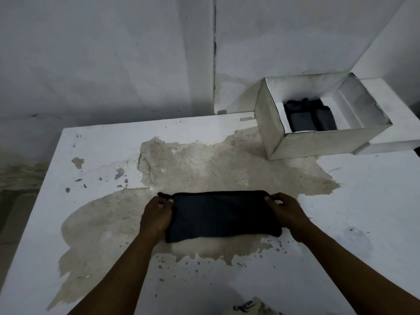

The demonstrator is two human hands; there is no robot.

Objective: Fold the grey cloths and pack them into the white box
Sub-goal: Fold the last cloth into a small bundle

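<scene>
my left hand (pixel 156 214) pinches the left end of the folded grey cloth (pixel 222 215), my right hand (pixel 288 211) pinches its right end; it lies at lower centre on the table (pixel 363 212); the white box (pixel 318 142), upper right, holds folded cloths (pixel 309 117).

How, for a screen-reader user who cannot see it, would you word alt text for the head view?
A person's left hand and right hand each pinch a far corner of a folded dark grey cloth lying on a worn white table with peeled paint. At the far right stands an open white cardboard box holding folded grey cloths.
</scene>
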